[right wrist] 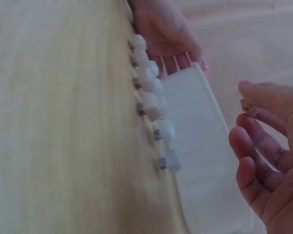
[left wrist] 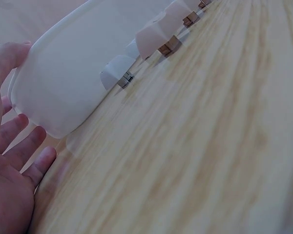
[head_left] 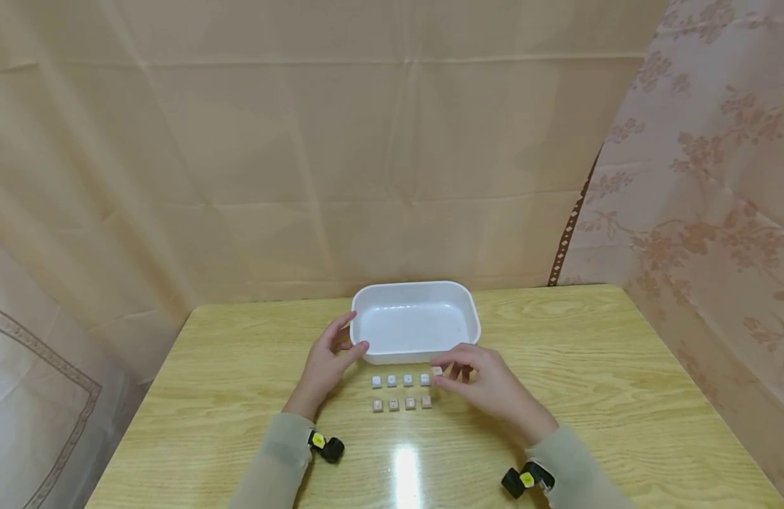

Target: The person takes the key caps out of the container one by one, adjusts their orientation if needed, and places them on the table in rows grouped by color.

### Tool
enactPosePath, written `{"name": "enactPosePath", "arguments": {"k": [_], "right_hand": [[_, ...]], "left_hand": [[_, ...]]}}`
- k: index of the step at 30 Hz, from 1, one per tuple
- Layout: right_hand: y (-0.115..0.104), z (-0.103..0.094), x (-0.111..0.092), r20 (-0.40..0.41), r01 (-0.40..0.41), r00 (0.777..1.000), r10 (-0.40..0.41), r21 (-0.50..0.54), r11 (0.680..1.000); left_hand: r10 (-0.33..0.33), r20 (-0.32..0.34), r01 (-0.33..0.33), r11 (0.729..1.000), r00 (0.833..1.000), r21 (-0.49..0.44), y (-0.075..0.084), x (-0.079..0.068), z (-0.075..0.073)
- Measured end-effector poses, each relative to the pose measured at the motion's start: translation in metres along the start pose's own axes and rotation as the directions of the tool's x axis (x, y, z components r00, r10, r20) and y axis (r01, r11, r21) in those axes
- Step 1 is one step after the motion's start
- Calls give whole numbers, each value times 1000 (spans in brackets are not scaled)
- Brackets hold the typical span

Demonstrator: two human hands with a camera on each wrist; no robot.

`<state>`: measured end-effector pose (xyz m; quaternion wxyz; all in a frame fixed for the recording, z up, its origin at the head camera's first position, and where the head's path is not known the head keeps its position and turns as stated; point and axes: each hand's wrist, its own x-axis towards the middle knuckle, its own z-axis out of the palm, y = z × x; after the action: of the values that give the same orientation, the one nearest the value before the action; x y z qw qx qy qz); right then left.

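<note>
A white rectangular tray (head_left: 415, 326) stands at the back of the table. My left hand (head_left: 324, 364) rests against its left end, fingers spread and mostly straight, thumb at the near corner. In front of the tray lie two rows of small keycaps: white keycaps (head_left: 392, 381) in the far row, beige keycaps (head_left: 394, 404) in the near one. Small dark or brown blocks show beneath some caps (left wrist: 154, 36) in the left wrist view. My right hand (head_left: 483, 378) pinches a light-coloured keycap (right wrist: 253, 110) between thumb and index finger, just off the rows' right end.
The wood-grain table (head_left: 557, 353) extends to both sides of the tray. Behind it hangs a beige curtain (head_left: 366, 177), with a floral curtain (head_left: 716, 212) at the right. A light reflection lies on the table in front of the keycaps.
</note>
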<state>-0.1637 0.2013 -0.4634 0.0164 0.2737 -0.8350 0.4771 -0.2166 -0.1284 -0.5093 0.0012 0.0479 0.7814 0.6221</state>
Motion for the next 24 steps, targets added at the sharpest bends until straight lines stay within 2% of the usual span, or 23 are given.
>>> {"name": "enactPosePath", "arguments": {"k": [5, 13, 18, 24], "right_hand": [[2, 4, -12, 8, -32, 999, 32, -12, 999], [3, 9, -22, 49, -180, 982, 182, -42, 983], [5, 13, -23, 51, -186, 980, 193, -109, 976], [13, 15, -24, 93, -176, 978, 187, -120, 977]], "left_hand": [[0, 3, 0, 1000, 1000, 2, -1, 0, 0], [6, 6, -6, 1000, 1000, -2, 2, 0, 0], [2, 10, -3, 1000, 1000, 6, 3, 0, 0], [0, 8, 0, 1000, 1000, 3, 3, 0, 0]]}}
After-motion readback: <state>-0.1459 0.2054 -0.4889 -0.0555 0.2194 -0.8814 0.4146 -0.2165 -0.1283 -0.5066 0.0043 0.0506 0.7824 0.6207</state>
